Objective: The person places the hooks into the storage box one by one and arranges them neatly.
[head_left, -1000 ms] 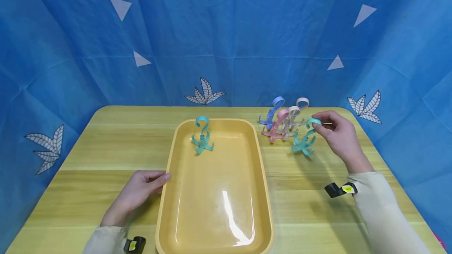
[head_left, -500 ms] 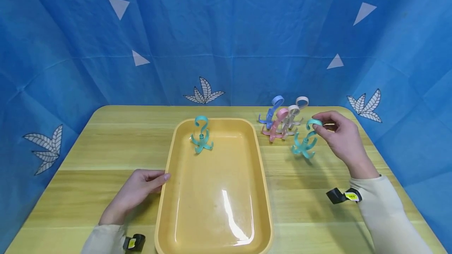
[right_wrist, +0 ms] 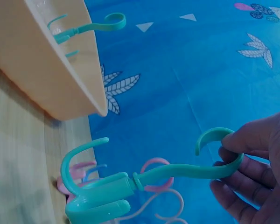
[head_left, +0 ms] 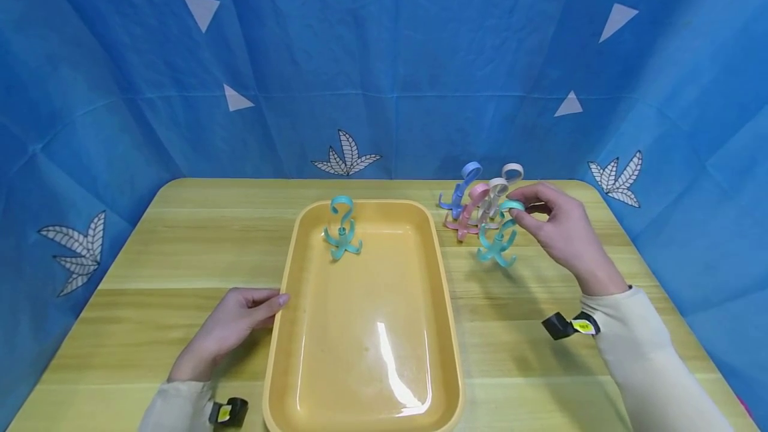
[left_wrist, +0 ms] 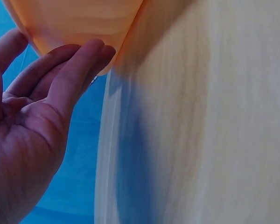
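My right hand (head_left: 558, 232) pinches a teal multi-prong hanging hook (head_left: 497, 245) by its curved top, between thumb and fingers. In the right wrist view, the same teal hook (right_wrist: 102, 196) has its prongs at the lower left, and the table lies beyond them. It appears to hang just above the table, to the right of a yellow tray (head_left: 449, 305). A second teal hook (head_left: 343, 239) stands upright inside the tray, near its far left corner. My left hand (head_left: 234, 319) holds the tray's left side, thumb at the rim and fingers against the outer wall (left_wrist: 84, 28).
Behind the held hook stand a pink hook (head_left: 465, 219), a blue hook (head_left: 459, 195) and pale hooks (head_left: 495, 199), close together on the wooden table (head_left: 180, 245). A blue curtain (head_left: 396, 65) rises behind the table's far edge.
My right hand has shifted left with the teal hook, towards the tray and the cluster of hooks. The left hand and the tray have stayed put.
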A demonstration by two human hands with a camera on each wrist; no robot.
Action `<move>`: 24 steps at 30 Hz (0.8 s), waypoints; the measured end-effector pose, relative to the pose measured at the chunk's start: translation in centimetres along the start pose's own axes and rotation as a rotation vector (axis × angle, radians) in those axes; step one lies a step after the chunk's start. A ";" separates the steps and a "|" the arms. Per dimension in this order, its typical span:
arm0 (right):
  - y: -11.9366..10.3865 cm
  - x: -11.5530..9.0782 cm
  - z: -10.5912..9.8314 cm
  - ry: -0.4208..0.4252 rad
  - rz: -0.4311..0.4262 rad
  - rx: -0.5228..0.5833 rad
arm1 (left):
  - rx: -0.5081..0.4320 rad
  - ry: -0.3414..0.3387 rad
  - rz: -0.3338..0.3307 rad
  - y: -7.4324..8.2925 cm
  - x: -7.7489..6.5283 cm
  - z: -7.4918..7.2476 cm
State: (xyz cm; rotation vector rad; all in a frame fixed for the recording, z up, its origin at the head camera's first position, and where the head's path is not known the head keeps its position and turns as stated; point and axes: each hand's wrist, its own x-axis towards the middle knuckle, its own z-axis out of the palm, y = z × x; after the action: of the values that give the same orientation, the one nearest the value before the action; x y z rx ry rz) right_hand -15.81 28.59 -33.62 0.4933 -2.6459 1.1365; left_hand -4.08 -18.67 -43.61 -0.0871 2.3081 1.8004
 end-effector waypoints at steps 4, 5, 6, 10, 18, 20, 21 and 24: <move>-0.6 0.7 0.3 -0.028 -0.014 0.007 | 0.000 0.000 0.002 0.0 -0.1 0.0; -0.7 0.9 0.3 -0.033 -0.011 0.003 | 0.000 0.000 0.002 0.0 -0.1 0.0; -0.8 1.0 0.4 -0.037 -0.010 -0.001 | -0.002 -0.002 0.001 0.0 -0.1 0.0; -1.5 1.6 0.5 -0.051 -0.011 0.000 | -0.002 -0.005 0.002 0.0 0.0 -0.1; -2.5 3.0 0.6 -0.060 -0.077 -0.020 | 0.007 -0.004 -0.007 0.2 -0.1 0.0; -2.9 3.4 0.5 -0.064 -0.089 -0.030 | 0.008 -0.005 -0.009 0.3 -0.1 0.0; -3.1 3.6 0.5 -0.068 -0.095 -0.029 | 0.008 -0.006 -0.010 0.3 -0.1 0.0; -3.8 4.2 0.5 -0.081 -0.115 -0.022 | 0.007 -0.007 -0.007 0.3 -0.2 0.0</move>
State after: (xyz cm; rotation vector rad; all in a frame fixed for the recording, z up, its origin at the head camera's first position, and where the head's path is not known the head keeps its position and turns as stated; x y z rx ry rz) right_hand -18.29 24.89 -30.07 0.6919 -2.6555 1.0736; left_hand -3.97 -18.65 -43.26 -0.0879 2.3062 1.7858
